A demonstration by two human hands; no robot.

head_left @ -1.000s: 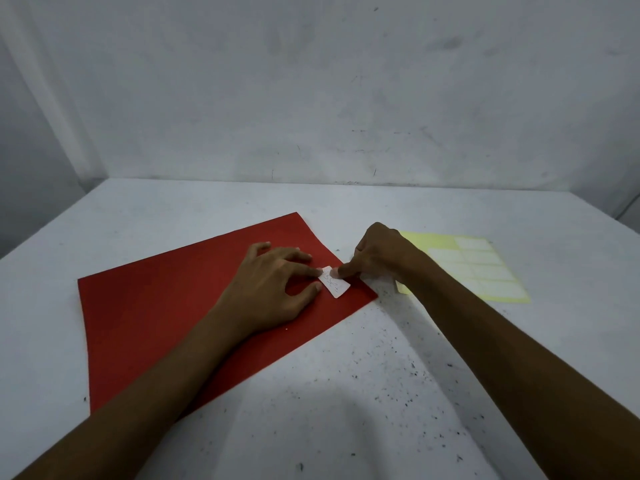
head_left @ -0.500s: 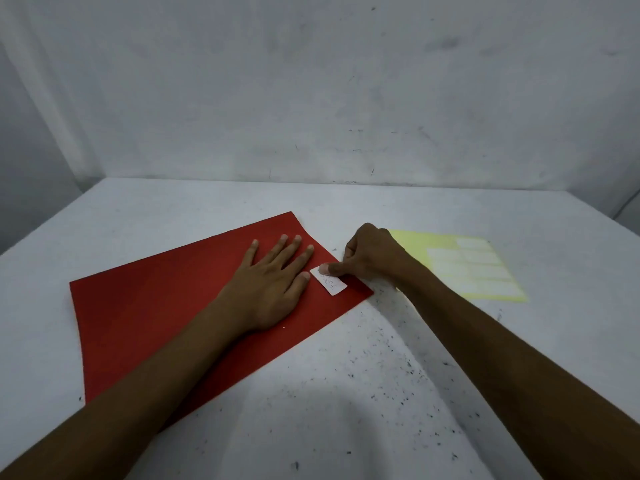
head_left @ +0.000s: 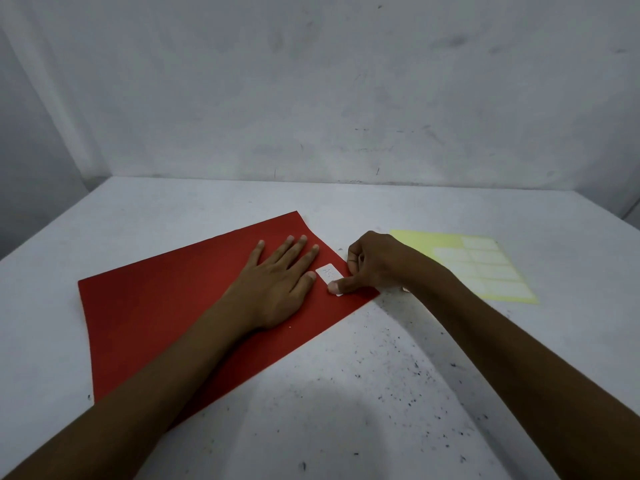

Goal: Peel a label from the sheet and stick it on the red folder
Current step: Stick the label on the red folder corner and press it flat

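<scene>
The red folder (head_left: 152, 306) lies flat on the white table, turned at an angle. A small white label (head_left: 328, 272) with faint writing lies on the folder near its right corner. My left hand (head_left: 277, 282) rests flat on the folder just left of the label, fingers spread. My right hand (head_left: 374, 266) is curled, its thumb tip pressing the near end of the label onto the folder. The yellow label sheet (head_left: 485, 265) with several white labels lies on the table to the right, behind my right forearm.
The white table (head_left: 346, 410) is speckled with dark specks near its front. A grey wall (head_left: 311, 98) stands behind the table's far edge, and the table's left edge runs diagonally at the left.
My left hand went from curled at the label to flat on the folder. The label now lies flat, and my right thumb has slid along it toward its near end.
</scene>
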